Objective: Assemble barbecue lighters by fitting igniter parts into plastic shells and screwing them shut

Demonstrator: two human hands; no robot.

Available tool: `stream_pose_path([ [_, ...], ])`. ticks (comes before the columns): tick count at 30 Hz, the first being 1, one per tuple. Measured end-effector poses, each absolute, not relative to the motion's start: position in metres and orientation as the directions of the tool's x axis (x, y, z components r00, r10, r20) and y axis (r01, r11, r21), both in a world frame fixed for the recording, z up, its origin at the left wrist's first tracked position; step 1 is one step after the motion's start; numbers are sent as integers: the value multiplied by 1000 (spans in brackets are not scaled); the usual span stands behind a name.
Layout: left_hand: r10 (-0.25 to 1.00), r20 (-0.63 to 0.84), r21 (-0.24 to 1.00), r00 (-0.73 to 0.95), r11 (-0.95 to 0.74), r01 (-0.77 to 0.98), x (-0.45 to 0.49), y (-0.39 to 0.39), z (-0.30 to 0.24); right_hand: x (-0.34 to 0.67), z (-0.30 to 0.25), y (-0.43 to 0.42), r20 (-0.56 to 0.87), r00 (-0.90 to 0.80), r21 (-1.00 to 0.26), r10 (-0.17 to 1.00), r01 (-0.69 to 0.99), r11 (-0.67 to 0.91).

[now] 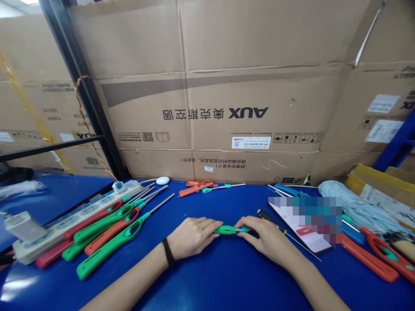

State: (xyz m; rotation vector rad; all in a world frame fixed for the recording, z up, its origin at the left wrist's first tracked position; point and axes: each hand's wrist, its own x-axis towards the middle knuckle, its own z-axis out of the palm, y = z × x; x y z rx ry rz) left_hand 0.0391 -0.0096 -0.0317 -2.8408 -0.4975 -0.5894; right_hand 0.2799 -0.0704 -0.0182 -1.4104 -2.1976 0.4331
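Observation:
My left hand (pixel 191 236), with a dark band at the wrist, is closed over the left end of a green lighter handle (pixel 226 230). My right hand (pixel 267 239) pinches its other end, where a bit of metal and a teal part show between the fingers. A dark piece sits under the right fingertips, too covered to name. Much of the handle is hidden by both hands. Right beside my right hand lies a screwdriver (pixel 271 219) with a black and yellow grip.
Several red and green long-neck lighters (pixel 110 250) lie at left, against a white power strip (pixel 89 211). Orange lighter parts (pixel 197 188) lie at the back. At right are a phone (pixel 292 224), an orange lighter (pixel 369 257) and a pale blue bag (pixel 353 207). Cardboard (pixel 210 90) stands behind.

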Motion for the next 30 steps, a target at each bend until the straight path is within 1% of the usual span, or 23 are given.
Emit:
stream_pose_path([
  [3,296,402,-71,867,-933,352,41,-11,-32,277,-18,-72,233,-347,-495,909,762,418],
  [9,295,461,-124,837,-912,390,44,-10,-36,269,-18,-76,218,-326,-531,920,751,392],
  [12,324,477,-64,817,-914,400,44,-12,-36,266,-17,-77,243,-311,-524,919,755,394],
  [15,337,492,30,802,-928,372,44,-14,-34,265,-18,-76,286,-342,-498,895,745,444],
  [17,341,508,69,791,-931,358,44,-15,-34,265,-19,-75,308,-356,-480,882,743,467],
  [24,328,542,127,773,-942,310,44,-14,-34,261,-20,-75,355,-388,-423,851,745,516],
  [30,369,507,178,779,-929,324,46,-14,-32,260,-20,-76,376,-400,-414,835,734,538],
])
